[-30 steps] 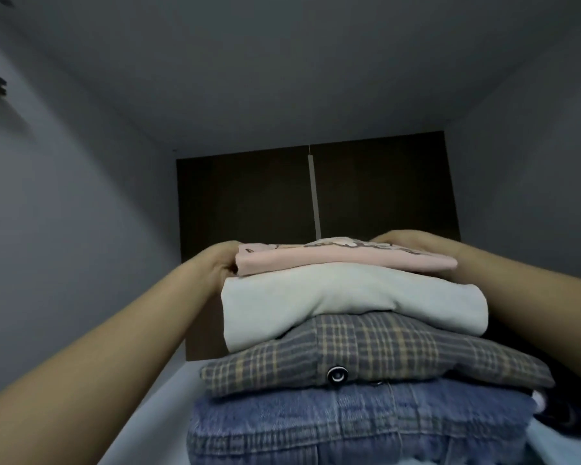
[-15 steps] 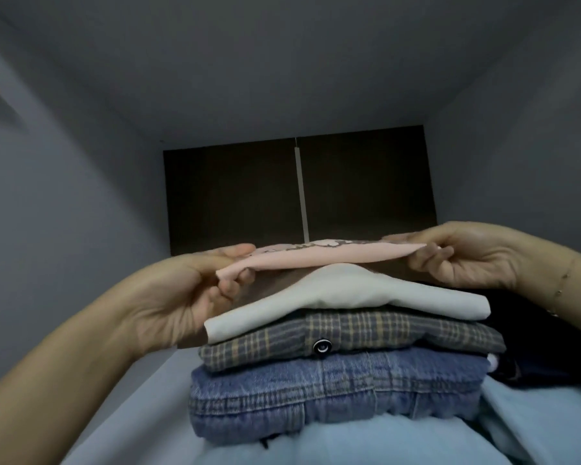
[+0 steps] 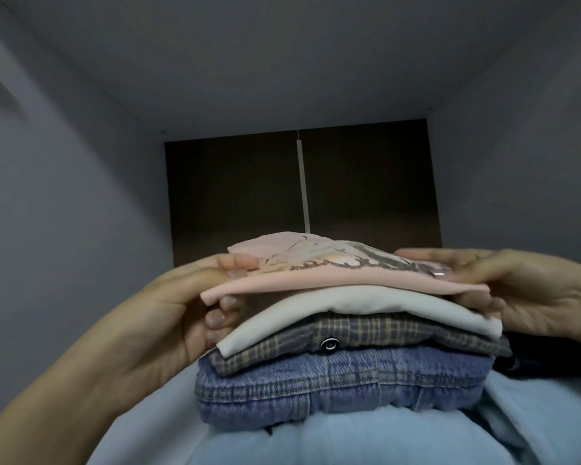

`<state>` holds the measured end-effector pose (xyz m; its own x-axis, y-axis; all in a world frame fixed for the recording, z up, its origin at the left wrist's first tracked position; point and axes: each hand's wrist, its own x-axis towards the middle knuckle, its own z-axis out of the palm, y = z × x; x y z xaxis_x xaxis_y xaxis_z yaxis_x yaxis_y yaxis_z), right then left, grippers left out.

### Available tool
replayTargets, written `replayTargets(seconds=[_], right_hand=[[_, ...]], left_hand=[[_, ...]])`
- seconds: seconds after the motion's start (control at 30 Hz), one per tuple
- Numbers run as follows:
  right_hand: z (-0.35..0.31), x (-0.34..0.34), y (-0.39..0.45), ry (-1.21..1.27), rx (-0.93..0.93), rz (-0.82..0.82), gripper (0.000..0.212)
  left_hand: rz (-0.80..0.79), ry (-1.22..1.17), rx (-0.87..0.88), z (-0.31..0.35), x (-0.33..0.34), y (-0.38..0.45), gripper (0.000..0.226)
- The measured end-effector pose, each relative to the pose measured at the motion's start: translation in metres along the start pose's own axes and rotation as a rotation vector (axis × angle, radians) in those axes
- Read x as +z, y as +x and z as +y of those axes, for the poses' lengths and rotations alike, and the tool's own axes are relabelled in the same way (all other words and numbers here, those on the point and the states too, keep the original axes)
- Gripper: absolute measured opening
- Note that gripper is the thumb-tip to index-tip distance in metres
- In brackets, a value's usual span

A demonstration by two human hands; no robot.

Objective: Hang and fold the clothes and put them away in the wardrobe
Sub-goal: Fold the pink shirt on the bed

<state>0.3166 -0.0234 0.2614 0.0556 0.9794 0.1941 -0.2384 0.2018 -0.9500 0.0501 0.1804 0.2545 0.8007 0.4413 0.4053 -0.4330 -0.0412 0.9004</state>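
Now both hands pinch the folded pink shirt (image 3: 342, 283) at its ends, left hand (image 3: 182, 307) and right hand (image 3: 530, 297), just above the white top (image 3: 366, 305) on the wardrobe pile. Lowering it level, edges squared, should keep the stack steady.
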Motion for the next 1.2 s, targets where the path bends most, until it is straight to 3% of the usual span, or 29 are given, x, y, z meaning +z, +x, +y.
replayTargets(seconds=[0.1, 0.27, 0.43, 0.5, 0.6, 0.7, 0.83, 1.0, 1.2], right_hand=[[0.013, -0.005, -0.003, -0.08, 0.006, 0.072, 0.084], [0.01, 0.0, -0.013, -0.348, -0.045, 0.27, 0.045], [0.02, 0.016, -0.041, -0.427, -0.199, 0.488, 0.039], [0.035, 0.025, -0.058, -0.627, -0.308, 0.629, 0.028], [0.064, 0.045, -0.088, -1.094, -0.45, 0.818, 0.025], [0.096, 0.067, -0.12, -1.593, -0.4, 0.804, 0.056], [0.131, 0.089, -0.169, -1.993, -0.2, 0.812, 0.074], [0.173, 0.111, -0.257, -2.164, 0.087, 0.816, 0.076], [0.216, 0.129, -0.378, -2.152, 0.318, 0.995, 0.077]], left_hand=[[0.062, 0.138, -0.021, -0.01, -0.002, -0.006, 0.022], [0.135, 0.256, 0.052, -0.012, -0.006, -0.017, 0.019], [0.274, 0.356, 0.249, -0.017, 0.001, -0.049, 0.018], [0.382, 0.565, 0.418, -0.025, 0.007, -0.068, 0.032], [0.447, 1.114, 0.687, -0.047, 0.022, -0.097, 0.024], [0.371, 1.402, 0.754, -0.074, 0.04, -0.123, 0.037], [0.222, 1.534, 0.571, -0.114, 0.071, -0.152, 0.057], [-0.003, 1.522, 0.545, -0.157, 0.13, -0.189, 0.062], [-0.202, 1.52, 0.619, -0.197, 0.214, -0.231, 0.07]])
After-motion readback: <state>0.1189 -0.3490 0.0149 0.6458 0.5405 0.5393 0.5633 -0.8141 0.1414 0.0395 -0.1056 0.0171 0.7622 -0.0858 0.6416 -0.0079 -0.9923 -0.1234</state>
